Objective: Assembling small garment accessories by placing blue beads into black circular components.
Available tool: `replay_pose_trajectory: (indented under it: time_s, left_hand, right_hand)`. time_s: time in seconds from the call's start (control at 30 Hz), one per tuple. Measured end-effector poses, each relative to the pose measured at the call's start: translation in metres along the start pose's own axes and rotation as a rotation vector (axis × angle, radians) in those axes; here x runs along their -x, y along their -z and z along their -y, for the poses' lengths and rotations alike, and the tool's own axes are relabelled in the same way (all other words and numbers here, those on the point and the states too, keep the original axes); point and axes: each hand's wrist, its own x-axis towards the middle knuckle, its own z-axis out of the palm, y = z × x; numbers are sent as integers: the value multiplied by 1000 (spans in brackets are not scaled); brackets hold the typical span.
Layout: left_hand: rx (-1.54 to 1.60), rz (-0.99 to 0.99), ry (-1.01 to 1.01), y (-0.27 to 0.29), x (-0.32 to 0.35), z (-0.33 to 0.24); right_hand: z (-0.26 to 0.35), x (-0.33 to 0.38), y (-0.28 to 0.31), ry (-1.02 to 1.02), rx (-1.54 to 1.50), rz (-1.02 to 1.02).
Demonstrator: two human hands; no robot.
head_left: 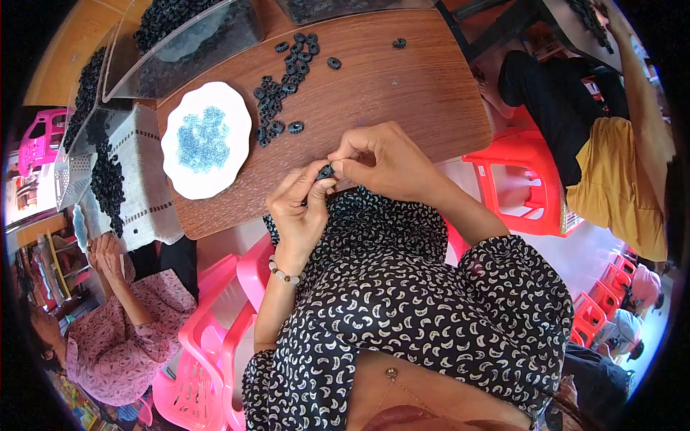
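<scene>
A brown wooden tabletop (402, 86) stands among pink and red plastic stools (525, 179), with two other people seated nearby. On it lie one white plate (180, 169) of blue beads and a loose pile of black rings (284, 79), too many to count. The left hand (298, 208) and right hand (381, 158) together pinch one black ring (325, 172) at the tabletop's near edge.

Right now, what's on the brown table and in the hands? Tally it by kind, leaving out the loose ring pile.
White plate of blue beads: 1
Black ring pinched between left hand and right hand: 1
Stray ring at the far edge: 1
Clear bins with rings: 2
Total: 5
</scene>
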Motion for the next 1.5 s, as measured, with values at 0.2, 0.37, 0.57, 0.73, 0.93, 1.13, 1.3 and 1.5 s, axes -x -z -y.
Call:
replay_pose_trajectory:
  time_s: [0.2, 0.37, 0.57, 0.73, 0.93, 1.13, 1.3, 1.5]
  left_hand:
    - [-145, -1, -80, -1, -3, -3]
    - [-202, -3, -92, -2, -2, -2]
    - [42, -29, 30, 3, 0, 4]
    - [184, -57, 95, 2, -1, -5]
    - [-72, -77, -124, 4, -2, -15]
    - [-189, -92, -197, 1, -4, -28]
    - [-259, -70, -248, 2, -3, -28]
    - [-280, -91, -289, -1, -2, -25]
  right_hand:
    - [-2, 2, -4, -1, 55, -30]
    - [-1, 1, -3, 10, 117, -40]
    - [-7, -4, 3, -10, -124, 101]
    - [7, -7, 19, -270, -312, 165]
    - [-24, -1, 4, -281, -623, 335]
    - [-36, 2, -9, -217, -919, 446]
    - [-45, 2, -13, -217, -1064, 468]
    - [-46, 3, -20, -220, -1114, 443]
